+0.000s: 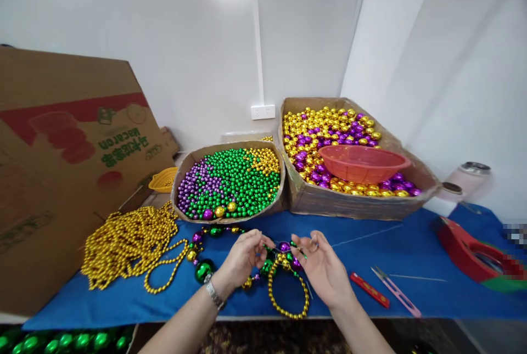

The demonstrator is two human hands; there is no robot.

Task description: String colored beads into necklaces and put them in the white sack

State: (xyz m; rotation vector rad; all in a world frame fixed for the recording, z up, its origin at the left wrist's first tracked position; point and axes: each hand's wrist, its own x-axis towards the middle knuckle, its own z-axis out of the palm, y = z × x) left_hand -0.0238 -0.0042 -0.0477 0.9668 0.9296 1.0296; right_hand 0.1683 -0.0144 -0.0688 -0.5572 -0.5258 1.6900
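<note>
My left hand [244, 255], with a metal watch [214, 291] on the wrist, pinches a thin clear thread between thumb and fingertips. The same thread runs to my right hand [323, 267], whose loosely curled fingers hold it; its loose tail trails right across the cloth. Just below and between both hands lies a bead necklace [203, 270] of green, purple and gold balls in mixed sizes. A small loop of gold beads [288, 314] hangs toward the table's front edge from the cluster under my fingers. The exact grip at the fingertips is too small to make out.
Behind stand a box of small beads [177, 200] and a larger box of gold and purple balls [349, 208], holding a red basket [364, 163]. Gold bead strands [127, 247] lie left. Right are a red cutter [369, 290], pink thread snips [397, 291] and a tape roll [457, 244].
</note>
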